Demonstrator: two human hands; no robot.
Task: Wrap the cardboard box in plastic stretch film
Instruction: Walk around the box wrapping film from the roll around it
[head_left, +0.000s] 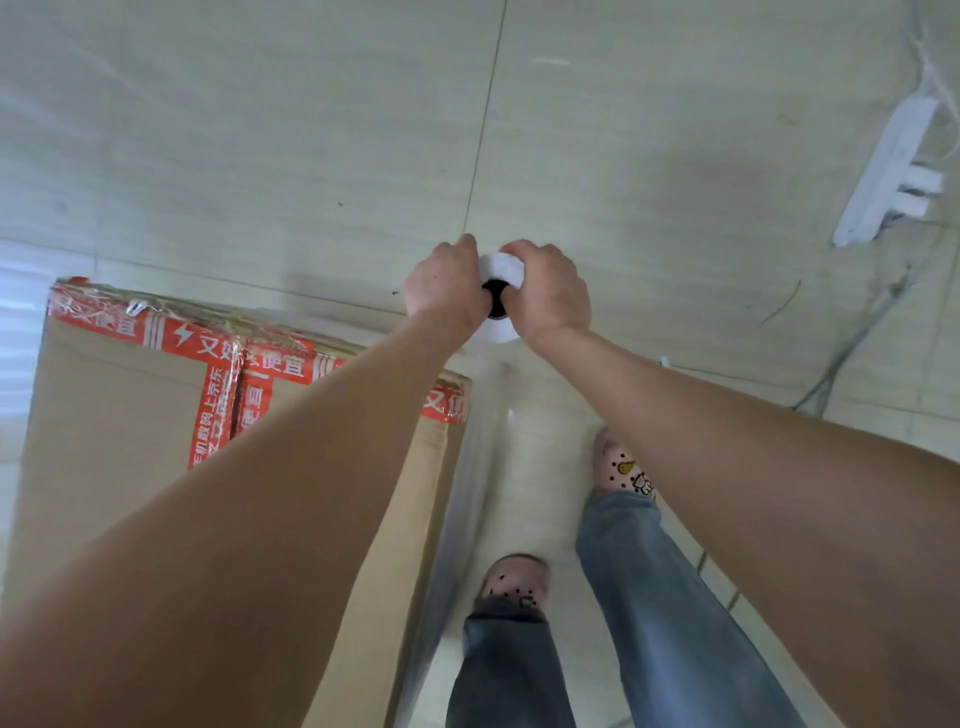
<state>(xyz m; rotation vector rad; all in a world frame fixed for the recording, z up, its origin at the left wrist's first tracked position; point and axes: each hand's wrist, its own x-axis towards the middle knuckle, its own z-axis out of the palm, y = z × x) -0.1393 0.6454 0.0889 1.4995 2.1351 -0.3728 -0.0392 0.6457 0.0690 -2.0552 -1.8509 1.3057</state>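
Brown cardboard fills the lower left, where the cardboard box (104, 415) stands on the pale tiled floor (260, 130), its top edges bound with red printed tape (218, 343). Both bare arms reach out past the box's far right corner. There the left hand (447, 283) and the right hand (550, 291) are each curled tight round the top of the roll of stretch film (500, 266), held upright so that its dark core hole shows between them. A clear sheet of film (467, 493) runs from the roll back along the box's right side (it is blurred, so where it meets the cardboard cannot be told). Two pink clogs (623, 467) and blue jeans (649, 597) show beside the box. A white power strip (883, 176) lies on the floor at upper right, well apart.
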